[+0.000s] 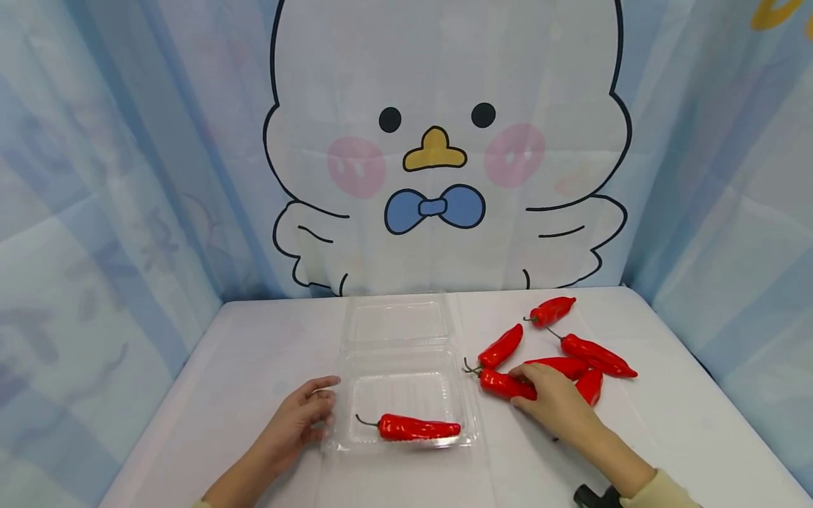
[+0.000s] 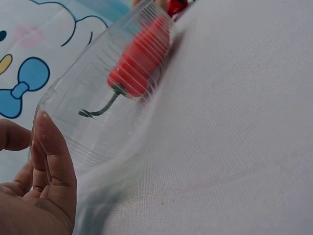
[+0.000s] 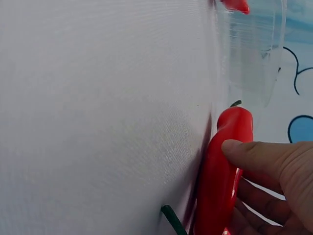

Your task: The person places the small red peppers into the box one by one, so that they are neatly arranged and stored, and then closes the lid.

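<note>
A clear plastic clamshell box (image 1: 406, 381) lies opened on the table, its lid (image 1: 399, 321) folded back. Inside, near the front wall, lies one glossy red pepper (image 1: 419, 427) with its green stem pointing left. My left hand (image 1: 305, 413) stands at the box's left side; in the left wrist view its fingertips (image 2: 46, 129) touch the rim. Right of the box, my right hand (image 1: 555, 402) grips another red pepper (image 1: 498, 384), thumb on one side and fingers on the other. This pepper (image 3: 220, 166) also shows in the right wrist view, its lower end cut off.
Several more red peppers (image 1: 597, 355) lie around and behind my right hand, one pepper (image 1: 554, 311) near the back edge. The white-covered table (image 1: 254, 353) meets a curtain (image 1: 438, 261) with a cartoon bird at the back. A black object (image 1: 597, 496) shows by the right sleeve.
</note>
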The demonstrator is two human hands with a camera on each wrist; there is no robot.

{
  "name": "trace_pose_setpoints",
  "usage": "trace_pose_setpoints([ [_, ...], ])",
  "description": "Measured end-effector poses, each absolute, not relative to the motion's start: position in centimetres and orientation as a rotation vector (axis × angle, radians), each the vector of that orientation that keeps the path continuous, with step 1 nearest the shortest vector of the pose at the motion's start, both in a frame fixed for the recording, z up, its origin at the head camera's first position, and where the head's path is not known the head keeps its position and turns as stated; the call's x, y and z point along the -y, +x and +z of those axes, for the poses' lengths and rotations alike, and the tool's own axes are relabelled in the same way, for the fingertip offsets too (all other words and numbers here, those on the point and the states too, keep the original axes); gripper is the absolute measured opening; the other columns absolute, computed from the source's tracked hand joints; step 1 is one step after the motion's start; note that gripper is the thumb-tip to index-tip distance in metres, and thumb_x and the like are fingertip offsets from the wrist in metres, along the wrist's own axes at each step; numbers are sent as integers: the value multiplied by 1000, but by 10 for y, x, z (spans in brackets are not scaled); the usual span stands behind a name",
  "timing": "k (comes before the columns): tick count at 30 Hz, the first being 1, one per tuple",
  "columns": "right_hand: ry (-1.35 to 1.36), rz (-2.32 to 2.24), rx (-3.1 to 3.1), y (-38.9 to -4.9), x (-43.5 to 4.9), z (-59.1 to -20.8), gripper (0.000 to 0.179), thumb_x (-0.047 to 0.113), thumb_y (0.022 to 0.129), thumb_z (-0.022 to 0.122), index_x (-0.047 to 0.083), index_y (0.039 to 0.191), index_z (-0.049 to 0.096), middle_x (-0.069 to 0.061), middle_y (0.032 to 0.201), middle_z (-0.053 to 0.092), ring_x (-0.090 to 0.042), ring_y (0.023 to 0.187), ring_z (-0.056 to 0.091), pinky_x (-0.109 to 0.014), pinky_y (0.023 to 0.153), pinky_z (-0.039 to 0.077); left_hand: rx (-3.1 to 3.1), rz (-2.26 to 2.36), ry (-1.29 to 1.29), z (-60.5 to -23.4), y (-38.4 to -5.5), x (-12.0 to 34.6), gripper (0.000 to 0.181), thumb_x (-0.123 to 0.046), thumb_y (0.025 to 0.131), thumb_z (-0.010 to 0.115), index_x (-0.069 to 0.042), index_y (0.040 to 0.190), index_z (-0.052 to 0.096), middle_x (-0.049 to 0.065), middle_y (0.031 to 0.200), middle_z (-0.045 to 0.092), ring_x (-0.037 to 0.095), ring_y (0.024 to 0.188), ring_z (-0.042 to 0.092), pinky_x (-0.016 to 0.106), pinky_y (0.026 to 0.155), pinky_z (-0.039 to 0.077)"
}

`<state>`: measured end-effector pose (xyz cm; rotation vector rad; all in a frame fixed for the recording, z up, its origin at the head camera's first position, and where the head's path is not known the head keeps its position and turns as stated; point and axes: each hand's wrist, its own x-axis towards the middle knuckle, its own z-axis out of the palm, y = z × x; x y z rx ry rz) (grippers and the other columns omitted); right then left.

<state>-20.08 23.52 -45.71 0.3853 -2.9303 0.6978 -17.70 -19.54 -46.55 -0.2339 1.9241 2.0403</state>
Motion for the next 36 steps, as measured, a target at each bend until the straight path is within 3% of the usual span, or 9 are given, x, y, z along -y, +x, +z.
trace_pose_setpoints([
  [36,350,873,2905,-193,-230,-439,44,15,81,88,11,121,72,-2,112,75,-21,100,70,-42,87,61,-1928,2037,-237,-467,-179,194,55,-12,100,60,-4,151,41,-3,102,55,8,75,54,22,59,50],
])
